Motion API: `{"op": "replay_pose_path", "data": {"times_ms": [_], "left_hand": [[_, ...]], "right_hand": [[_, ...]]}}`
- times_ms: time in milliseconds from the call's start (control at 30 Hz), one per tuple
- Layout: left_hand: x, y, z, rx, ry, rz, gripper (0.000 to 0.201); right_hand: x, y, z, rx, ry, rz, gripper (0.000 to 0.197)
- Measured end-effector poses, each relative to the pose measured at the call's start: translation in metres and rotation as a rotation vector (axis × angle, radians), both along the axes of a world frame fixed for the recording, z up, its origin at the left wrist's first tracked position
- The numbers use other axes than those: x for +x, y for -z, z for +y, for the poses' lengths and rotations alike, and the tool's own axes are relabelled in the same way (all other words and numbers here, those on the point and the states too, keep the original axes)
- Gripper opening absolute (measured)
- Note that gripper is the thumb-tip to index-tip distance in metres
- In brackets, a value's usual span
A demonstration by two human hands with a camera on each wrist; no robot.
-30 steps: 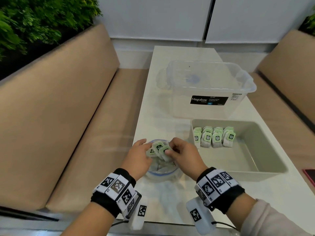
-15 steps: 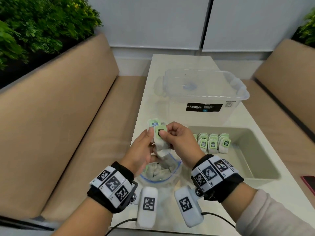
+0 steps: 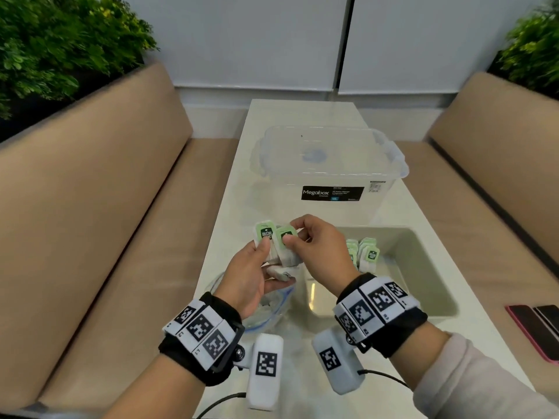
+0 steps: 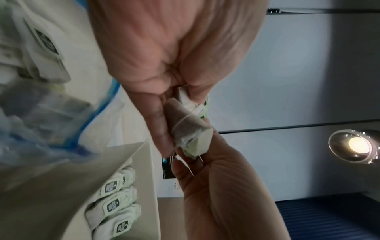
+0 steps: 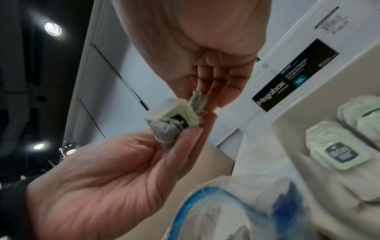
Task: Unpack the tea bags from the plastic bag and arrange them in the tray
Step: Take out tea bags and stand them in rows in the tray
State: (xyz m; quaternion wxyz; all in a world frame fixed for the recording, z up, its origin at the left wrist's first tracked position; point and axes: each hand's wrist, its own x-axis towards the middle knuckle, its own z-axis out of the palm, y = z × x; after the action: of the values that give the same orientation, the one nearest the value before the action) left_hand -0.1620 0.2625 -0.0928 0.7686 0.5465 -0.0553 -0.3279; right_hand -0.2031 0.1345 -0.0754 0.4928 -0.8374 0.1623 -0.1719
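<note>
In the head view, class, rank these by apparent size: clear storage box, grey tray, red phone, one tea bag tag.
1. clear storage box
2. grey tray
3. red phone, cut off by the frame edge
4. tea bag tag

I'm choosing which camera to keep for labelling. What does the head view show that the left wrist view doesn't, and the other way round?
Only the head view: both benches, the plants, two phones and the wrist bands.

Only the left wrist view: a ceiling lamp and the string around the held tea bag.

Both: the left hand and right hand holding tea bags, the tray with its rows, and the plastic bag.
</note>
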Motion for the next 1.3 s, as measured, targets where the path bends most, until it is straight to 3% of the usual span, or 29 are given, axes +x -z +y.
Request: {"op": "replay_pose_path", "data": {"times_ms": [233, 567, 867, 1133, 1300], "left_hand": [[-0.017, 0.000, -0.040, 0.021, 0.012, 0.005, 0.023], [-0.037, 0.007, -0.101, 0.063, 0.049, 0.062, 0.025], [-0.044, 0.023, -0.113, 0.098, 0.033, 0.076, 0.028], [-0.045, 0.035, -0.109, 0.122, 0.008, 0.085, 0.027], [-0.045, 0.036, -0.109, 0.120, 0.005, 0.090, 0.027]], "right_hand": [[-0.030, -0.015, -0.064, 0.080, -0.114, 0.061, 0.024], [-0.030, -0.017, -0.204, -0.369, -0.118, 0.330, 0.023], [-0.008, -0.003, -0.236, -0.741, -0.204, 0.575, 0.004], [0.010, 0.007, -0.240, -0.908, -0.294, 0.658, 0.014], [0.019, 0.015, -0.241, -0.915, -0.320, 0.739, 0.025]]}}
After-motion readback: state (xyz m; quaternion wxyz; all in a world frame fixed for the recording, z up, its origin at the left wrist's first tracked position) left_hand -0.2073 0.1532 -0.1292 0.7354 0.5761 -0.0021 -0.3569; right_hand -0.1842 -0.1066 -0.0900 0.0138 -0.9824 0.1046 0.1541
